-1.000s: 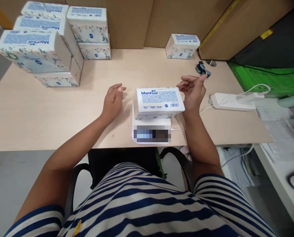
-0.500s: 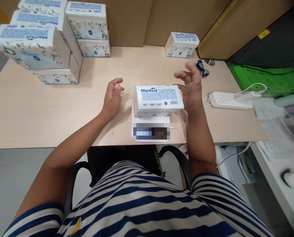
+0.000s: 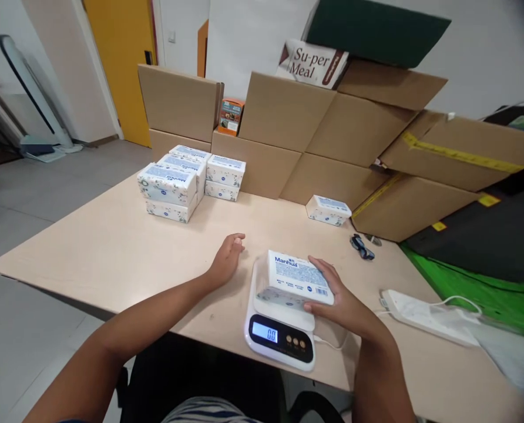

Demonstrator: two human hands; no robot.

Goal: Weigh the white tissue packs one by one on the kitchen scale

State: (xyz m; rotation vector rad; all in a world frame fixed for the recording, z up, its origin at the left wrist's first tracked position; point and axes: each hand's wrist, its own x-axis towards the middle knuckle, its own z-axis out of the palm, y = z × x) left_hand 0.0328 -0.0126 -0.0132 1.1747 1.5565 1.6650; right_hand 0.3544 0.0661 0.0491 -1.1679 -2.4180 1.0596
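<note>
A white tissue pack [image 3: 299,281] with blue "Manhua" lettering is over the platform of a white kitchen scale [image 3: 283,338]. I cannot tell whether its base rests on the platform or is just above it. The lit display [image 3: 264,333] reads 0.0. My right hand [image 3: 338,296] grips the pack's right end, fingers behind and thumb at the front. Left of the scale, my left hand [image 3: 227,258] is above the table, its fingers loosely curled and apart, with nothing visible in it.
Stacked tissue packs [image 3: 167,188] stand at the back left. A single pack [image 3: 329,211] sits at the back right, near a dark strap-like item [image 3: 362,247]. Cardboard boxes [image 3: 266,161] line the rear edge. A white power strip [image 3: 429,317] lies on the right.
My right hand has come down from beside the tissue pack and closed on its right end. My left hand stays left of the scale. The view has tilted up, showing more of the room.
</note>
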